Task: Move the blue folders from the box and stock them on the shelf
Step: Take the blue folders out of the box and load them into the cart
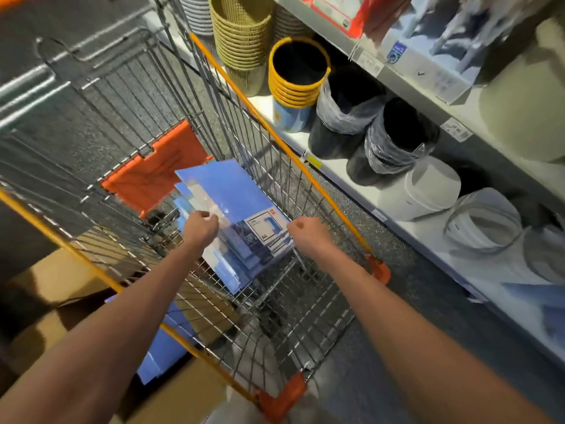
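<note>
Store aisle: inside the orange-rimmed wire shopping cart [122, 87], left hand [200, 226] and right hand [307, 232] grip opposite edges of stacked flat blue plastic folders [232, 191] between them, probably squaring them for the white metal shelf [334, 171] beyond the right hand.

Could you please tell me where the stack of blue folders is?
In the head view, mid-frame, the stack of blue folders is inside the wire cart, held by the left hand and right hand.

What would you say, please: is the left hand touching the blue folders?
Touching. The head view shows the left hand gripping the edge of the blue folders, its fingers curled onto them with no gap.
</note>
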Demonstrator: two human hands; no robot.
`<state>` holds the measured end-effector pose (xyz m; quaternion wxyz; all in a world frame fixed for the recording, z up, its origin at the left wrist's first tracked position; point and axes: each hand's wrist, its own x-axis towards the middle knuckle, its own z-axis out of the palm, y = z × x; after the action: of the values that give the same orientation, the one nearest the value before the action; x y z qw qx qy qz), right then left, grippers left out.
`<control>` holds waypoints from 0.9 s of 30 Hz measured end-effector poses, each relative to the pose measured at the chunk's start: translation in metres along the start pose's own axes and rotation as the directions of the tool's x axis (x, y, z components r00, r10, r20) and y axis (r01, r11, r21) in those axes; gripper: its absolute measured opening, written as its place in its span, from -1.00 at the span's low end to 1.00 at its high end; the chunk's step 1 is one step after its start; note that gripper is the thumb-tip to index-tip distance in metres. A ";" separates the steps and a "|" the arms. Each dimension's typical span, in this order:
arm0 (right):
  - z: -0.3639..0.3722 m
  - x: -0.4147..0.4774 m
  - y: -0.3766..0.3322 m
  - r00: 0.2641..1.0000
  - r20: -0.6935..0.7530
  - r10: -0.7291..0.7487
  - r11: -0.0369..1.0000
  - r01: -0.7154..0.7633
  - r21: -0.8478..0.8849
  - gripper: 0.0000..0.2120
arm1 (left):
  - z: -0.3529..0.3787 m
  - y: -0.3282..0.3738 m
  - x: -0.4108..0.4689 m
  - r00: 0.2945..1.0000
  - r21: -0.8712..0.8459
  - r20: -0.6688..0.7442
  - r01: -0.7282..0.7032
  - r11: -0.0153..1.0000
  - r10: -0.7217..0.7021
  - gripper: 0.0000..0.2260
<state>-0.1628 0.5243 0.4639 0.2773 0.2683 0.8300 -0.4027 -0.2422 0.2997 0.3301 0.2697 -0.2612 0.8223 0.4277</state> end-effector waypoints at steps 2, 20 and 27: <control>0.002 -0.018 -0.008 0.997 0.014 -0.072 0.997 0.072 -0.004 -0.76 | -0.007 0.012 -0.037 0.997 -0.024 0.032 -0.068 0.997 0.069 -0.67; 0.110 -0.262 0.040 0.807 0.221 -0.547 0.836 0.539 0.103 -0.75 | -0.058 -0.151 -0.400 0.877 -0.180 -0.390 -0.373 0.910 0.282 -0.80; 0.200 -0.296 0.048 0.768 0.401 -0.499 0.824 0.564 -0.056 -0.71 | -0.086 -0.257 -0.421 0.897 -0.256 -0.436 -0.207 0.944 0.078 -0.76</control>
<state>0.1262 0.3205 0.5344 0.3247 -0.0842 0.8361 -0.4341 0.2112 0.1831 0.5081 0.0120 -0.3227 0.8046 0.4983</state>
